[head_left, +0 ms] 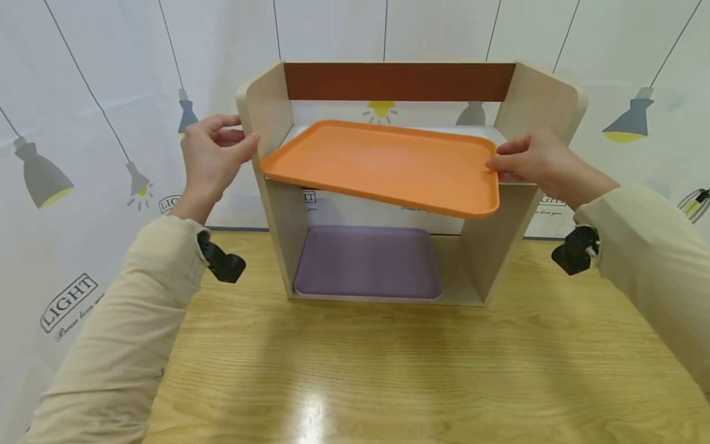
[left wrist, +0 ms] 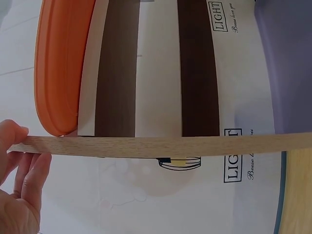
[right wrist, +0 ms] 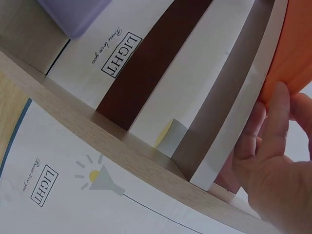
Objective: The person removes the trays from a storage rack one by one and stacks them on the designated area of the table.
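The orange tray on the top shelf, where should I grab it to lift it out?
Take the orange tray by its raised rim on both short ends, coming in from the front. It lies tilted, its front edge hanging past the shelf, so the near corners are free. The right hand already has a grip on the right rim; the left hand holds the shelf's side panel, beside the tray's left corner.

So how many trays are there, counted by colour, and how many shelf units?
Orange tray: 1, on the upper shelf, pinched at its corner by the right hand
Purple tray: 1, on the bottom shelf
Wooden shelf unit: 1, its side gripped by the left hand
Total: 3 things
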Tool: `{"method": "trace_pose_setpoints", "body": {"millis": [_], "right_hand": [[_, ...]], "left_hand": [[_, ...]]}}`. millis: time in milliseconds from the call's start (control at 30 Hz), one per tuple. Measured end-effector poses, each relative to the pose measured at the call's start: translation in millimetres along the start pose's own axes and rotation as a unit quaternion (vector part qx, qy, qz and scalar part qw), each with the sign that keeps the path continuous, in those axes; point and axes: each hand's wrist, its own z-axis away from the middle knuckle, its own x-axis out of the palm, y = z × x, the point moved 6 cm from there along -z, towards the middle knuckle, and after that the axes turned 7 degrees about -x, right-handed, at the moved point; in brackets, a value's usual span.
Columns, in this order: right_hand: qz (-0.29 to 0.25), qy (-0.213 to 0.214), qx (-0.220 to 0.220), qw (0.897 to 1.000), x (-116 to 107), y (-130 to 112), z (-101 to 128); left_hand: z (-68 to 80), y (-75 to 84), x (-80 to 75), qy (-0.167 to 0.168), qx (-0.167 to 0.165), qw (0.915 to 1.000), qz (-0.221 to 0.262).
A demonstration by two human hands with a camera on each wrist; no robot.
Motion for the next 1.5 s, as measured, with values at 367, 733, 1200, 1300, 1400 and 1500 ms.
{"method": "trace_pose_setpoints", "body": {"millis": [367,733,1200,1300,1400,1500], "right_hand": [[-0.023,0.026,-0.037,0.999,6.8,-1.0,18.1],[-0.089,0.062,-0.014,0.994,17.3,7.0,39.9],[-0.148,0.071,-0.018,0.986,27.1,8.0,58.1],[-0.139,0.055,-0.017,0.989,28.8,7.6,57.7],[-0.14,0.032,-0.01,0.99,30.0,7.6,55.4],[-0.156,0.011,-0.002,0.988,30.5,8.1,51.0]], "left_hand": [[2.3,-0.2,-4.1,0.003,0.004,1.0,-0.003],[2.0,-0.8,-4.2,-0.001,-0.004,0.9999,-0.015],[1.5,-2.4,-6.4,0.005,-0.002,0.9998,-0.018],[1.4,-2.6,-7.1,0.006,-0.001,0.9998,-0.019],[1.2,-2.4,-7.0,0.005,-0.002,0.9998,-0.017],[1.1,-2.1,-6.4,0.004,-0.003,0.9999,-0.016]]}}
